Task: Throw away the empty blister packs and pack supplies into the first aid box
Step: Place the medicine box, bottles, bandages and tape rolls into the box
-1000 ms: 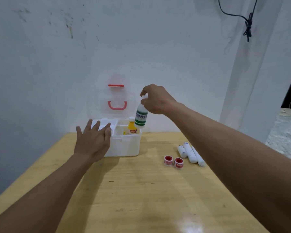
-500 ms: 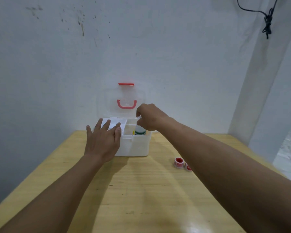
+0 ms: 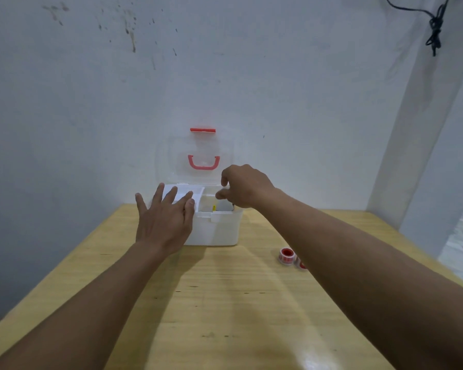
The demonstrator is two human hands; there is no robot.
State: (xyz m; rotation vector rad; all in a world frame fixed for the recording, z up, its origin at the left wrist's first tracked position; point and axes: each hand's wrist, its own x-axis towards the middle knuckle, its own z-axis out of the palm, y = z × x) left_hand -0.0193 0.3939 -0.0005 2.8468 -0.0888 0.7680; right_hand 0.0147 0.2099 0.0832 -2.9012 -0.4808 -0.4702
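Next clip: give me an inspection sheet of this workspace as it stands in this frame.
Surface: light wooden table, glossy, against the wall.
Job's things: white plastic first aid box, clear lid with red handle up; two red tape rolls on the table to its right; blister packs: nothing seen.
Clutter: nothing seen.
Grippers: left hand flat, fingers spread, on the box's left front; right hand curled over the right compartment, contents hidden.
Cables: knotted black cord on the wall, upper right.
Surroundings: scuffed white wall.

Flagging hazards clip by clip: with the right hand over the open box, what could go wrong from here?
1. The right hand hovers at the box rim; pulling out could catch it and shift the box, which the flat left hand only steadies.
2. The right forearm passes over the tape rolls and might sweep them along the table.
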